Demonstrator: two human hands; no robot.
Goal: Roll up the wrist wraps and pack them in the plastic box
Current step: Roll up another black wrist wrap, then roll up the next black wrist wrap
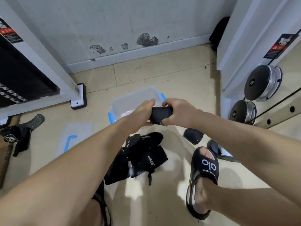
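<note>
The clear plastic box (130,101) with blue clips sits open on the tiled floor (179,82); its contents are hard to make out through the glare. Its lid (76,137) lies flat to its left. A heap of unrolled black wraps (141,154) lies nearer the person. Another rolled wrap (193,136) rests right of it. Above the box's near edge, the left hand (143,113) and right hand (179,111) both clasp a rolled wrist wrap (160,115), its long axis running left to right.
</note>
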